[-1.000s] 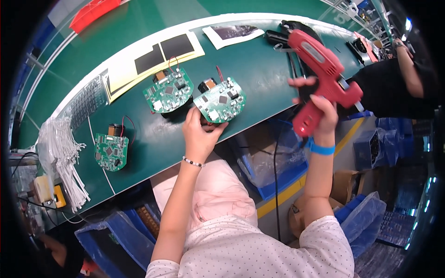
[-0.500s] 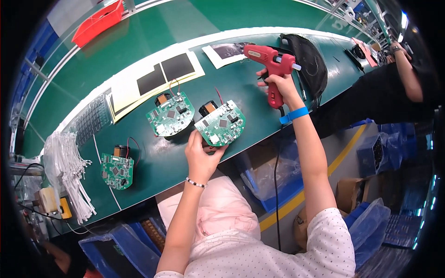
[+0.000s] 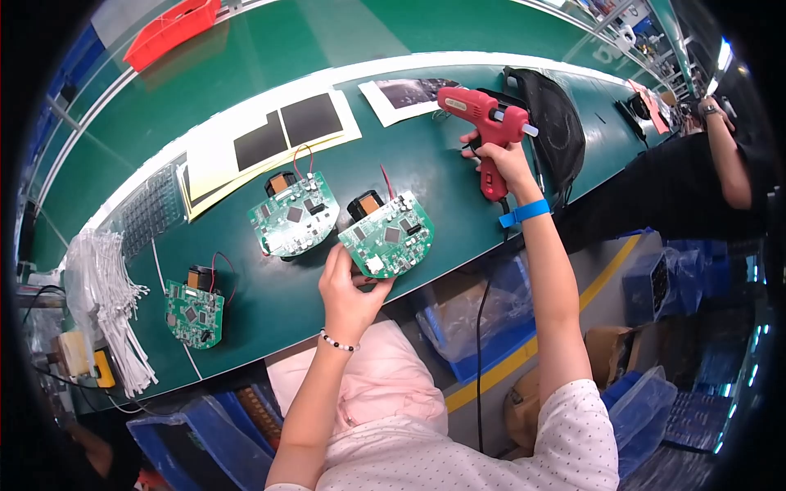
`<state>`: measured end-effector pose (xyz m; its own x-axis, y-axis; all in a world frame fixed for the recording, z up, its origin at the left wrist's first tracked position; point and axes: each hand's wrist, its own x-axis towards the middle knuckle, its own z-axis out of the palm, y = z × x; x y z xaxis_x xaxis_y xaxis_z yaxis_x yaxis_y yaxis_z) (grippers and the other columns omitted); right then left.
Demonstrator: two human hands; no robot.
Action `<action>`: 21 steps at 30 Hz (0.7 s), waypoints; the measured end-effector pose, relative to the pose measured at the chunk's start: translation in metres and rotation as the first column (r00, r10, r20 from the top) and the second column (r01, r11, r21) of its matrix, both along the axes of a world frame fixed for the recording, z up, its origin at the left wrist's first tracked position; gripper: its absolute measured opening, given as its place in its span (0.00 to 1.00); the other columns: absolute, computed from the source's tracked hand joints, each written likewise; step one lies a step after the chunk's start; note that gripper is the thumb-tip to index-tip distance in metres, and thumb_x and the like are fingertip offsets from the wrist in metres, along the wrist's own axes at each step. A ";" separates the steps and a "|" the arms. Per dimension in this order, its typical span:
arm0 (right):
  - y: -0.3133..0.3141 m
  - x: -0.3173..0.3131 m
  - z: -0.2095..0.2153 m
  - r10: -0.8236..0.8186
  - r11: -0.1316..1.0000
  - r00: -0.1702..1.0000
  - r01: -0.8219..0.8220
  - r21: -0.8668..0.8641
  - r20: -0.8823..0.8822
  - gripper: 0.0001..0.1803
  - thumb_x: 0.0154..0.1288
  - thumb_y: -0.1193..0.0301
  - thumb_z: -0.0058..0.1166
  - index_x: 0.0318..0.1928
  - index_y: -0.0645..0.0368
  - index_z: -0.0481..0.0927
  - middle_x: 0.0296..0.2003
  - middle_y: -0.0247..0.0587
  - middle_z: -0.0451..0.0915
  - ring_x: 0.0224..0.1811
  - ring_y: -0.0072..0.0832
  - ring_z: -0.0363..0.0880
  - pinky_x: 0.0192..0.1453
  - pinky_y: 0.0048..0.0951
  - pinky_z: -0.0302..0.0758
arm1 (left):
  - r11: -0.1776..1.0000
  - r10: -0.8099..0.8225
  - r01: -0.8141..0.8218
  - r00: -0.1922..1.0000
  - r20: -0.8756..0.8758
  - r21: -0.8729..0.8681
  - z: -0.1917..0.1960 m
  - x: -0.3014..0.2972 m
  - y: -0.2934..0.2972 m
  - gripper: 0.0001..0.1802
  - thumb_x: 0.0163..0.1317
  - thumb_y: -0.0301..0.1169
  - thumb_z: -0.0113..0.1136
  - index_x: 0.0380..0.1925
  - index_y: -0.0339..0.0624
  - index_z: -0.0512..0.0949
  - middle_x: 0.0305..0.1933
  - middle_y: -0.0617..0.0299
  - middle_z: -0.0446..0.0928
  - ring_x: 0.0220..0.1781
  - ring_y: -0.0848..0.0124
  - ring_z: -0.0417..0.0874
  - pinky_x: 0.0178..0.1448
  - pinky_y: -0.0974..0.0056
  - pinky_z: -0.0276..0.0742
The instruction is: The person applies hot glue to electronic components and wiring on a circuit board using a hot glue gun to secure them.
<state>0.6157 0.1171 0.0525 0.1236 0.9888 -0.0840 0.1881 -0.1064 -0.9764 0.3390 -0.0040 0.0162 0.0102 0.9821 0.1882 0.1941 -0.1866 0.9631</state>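
Observation:
My left hand (image 3: 350, 293) grips the lower left edge of a green circuit board (image 3: 391, 236), which carries a black-and-copper part and a red wire at its far edge. A red hot glue gun (image 3: 483, 114) is in my right hand (image 3: 506, 166), my fingers around its handle, with a white glue stick poking from its back. The nozzle lies over the dark picture sheet (image 3: 409, 95). Just left of the held board rests a second circuit board (image 3: 295, 214) with a looped red wire. Farther left lies a third circuit board (image 3: 195, 314).
White cable ties (image 3: 110, 307) lie bundled at the left, beside a clear plastic tray (image 3: 147, 211). Yellow-edged sheets with black pieces (image 3: 311, 120) line the back. A black pouch (image 3: 553, 123) sits right of the glue gun. Blue bins (image 3: 475, 327) stand below; another person's arm (image 3: 727, 155) is at far right.
The whole view has shifted slightly. Both hands keep hold of the circuit board and the glue gun, with no clear change in their grips.

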 end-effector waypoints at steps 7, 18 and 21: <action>0.003 -0.002 -0.007 0.064 0.995 0.989 -0.075 0.073 0.136 0.25 0.49 0.81 0.49 0.53 0.60 0.67 0.40 0.38 0.78 0.36 0.25 0.79 0.29 0.22 0.74 | 1.000 0.028 -0.028 1.000 -0.009 0.009 -0.003 0.000 -0.001 0.26 0.37 0.22 0.70 0.39 0.31 0.71 0.39 0.57 0.71 0.30 0.71 0.79 0.32 0.69 0.83; -0.007 0.002 -0.015 -0.138 0.984 0.849 0.059 0.168 0.510 0.22 0.46 0.60 0.65 0.36 0.65 0.79 0.29 0.39 0.81 0.33 0.24 0.79 0.40 0.27 0.74 | 0.999 0.027 -0.026 1.000 -0.009 0.028 0.000 0.000 0.001 0.28 0.36 0.21 0.70 0.41 0.30 0.71 0.40 0.57 0.72 0.31 0.73 0.80 0.32 0.70 0.82; -0.022 0.002 -0.005 -0.162 0.983 0.927 0.123 0.136 0.339 0.25 0.46 0.57 0.66 0.37 0.65 0.79 0.31 0.40 0.81 0.34 0.22 0.78 0.41 0.25 0.74 | 1.000 0.024 -0.023 0.999 -0.039 0.007 0.002 0.001 0.000 0.27 0.36 0.20 0.70 0.41 0.30 0.71 0.40 0.58 0.72 0.32 0.73 0.80 0.33 0.71 0.82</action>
<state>0.6178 0.0956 0.0474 0.2657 0.9591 0.0977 0.5079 -0.0531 -0.8598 0.3401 -0.0036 0.0184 -0.0052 0.9809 0.1943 0.2363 -0.1876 0.9534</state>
